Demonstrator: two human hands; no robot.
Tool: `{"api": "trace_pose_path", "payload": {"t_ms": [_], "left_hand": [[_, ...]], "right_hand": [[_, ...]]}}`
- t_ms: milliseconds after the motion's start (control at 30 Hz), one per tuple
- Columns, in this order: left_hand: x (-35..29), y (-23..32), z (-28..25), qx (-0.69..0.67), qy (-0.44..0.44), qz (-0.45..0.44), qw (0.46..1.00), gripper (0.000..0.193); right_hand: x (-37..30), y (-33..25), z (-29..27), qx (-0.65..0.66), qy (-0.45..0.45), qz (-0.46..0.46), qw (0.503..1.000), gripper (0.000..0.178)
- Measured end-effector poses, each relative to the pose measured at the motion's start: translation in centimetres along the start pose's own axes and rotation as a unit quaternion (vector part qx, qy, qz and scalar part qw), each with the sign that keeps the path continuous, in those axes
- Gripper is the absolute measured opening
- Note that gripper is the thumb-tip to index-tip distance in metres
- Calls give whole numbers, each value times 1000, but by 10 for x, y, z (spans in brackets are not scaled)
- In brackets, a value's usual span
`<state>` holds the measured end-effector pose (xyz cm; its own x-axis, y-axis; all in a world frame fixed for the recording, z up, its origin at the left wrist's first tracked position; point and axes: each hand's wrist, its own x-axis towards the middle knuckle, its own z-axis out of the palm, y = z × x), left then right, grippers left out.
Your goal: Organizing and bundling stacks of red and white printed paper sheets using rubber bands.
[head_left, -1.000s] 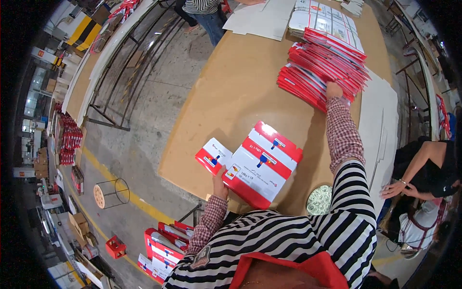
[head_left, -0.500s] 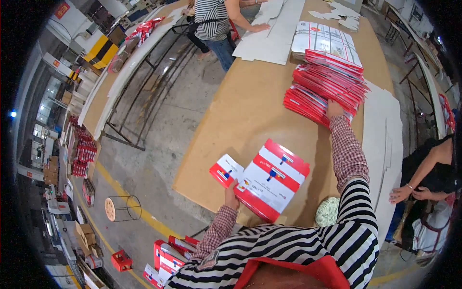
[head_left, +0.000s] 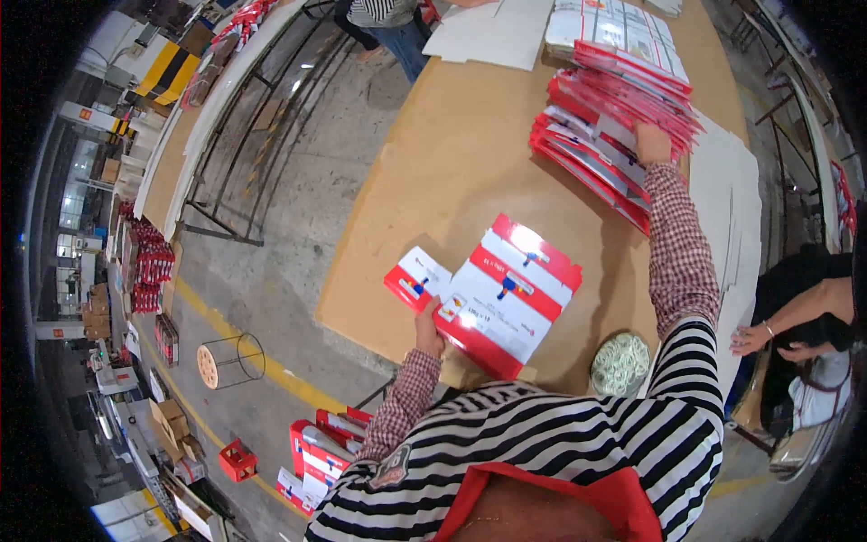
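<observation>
My left hand (head_left: 428, 330) is closed on the left edge of a flat red-and-white printed carton (head_left: 519, 303), thumb on top. A smaller flap (head_left: 418, 275) in the same colours sticks out beyond that hand. At the far right of the table, my right hand (head_left: 652, 143) reaches into a leaning pile of flat red-and-white cartons (head_left: 582, 158). It grips several by their near edges, its fingertips hidden between the layers. Beside my right sleeve sits a round bundle of pale green coils (head_left: 620, 364), its material unclear.
White flat sheets (head_left: 731, 226) run along the table's right edge, near another person's hands (head_left: 754, 339). More flat cartons (head_left: 607, 32) lie behind the pile. A wire-framed stool (head_left: 208, 366) and a red crate (head_left: 237, 461) stand on the floor at left. Cartons (head_left: 316, 456) sit below my left arm.
My right hand has gone further up and into the pile, and the cartons there have spread apart. The left hand still holds its carton. The whole view has shifted slightly.
</observation>
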<state>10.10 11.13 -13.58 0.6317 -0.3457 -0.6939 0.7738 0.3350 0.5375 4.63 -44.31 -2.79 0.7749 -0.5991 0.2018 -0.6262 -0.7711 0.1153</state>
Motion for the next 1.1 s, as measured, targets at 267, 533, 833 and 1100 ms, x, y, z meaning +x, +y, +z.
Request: {"api": "trace_pose_path", "payload": {"t_ms": [267,533,833,1100], "left_hand": [[2,0,-3,-38,-27,-3,999,39],[-50,17,36,42,-136,98,985,44],[-132,55,72,202,-141,378,893,53],[-146,43,21,395,-160,380,821,48]], "right_hand": [[-175,-161,-121,175,85,-150,969,41],[-337,-322,-61,440,-65,-154,883,36],[-375,-240,-72,554,-15,-199,808,37],[-473,-61,-5,350,97,207,908,16]]}}
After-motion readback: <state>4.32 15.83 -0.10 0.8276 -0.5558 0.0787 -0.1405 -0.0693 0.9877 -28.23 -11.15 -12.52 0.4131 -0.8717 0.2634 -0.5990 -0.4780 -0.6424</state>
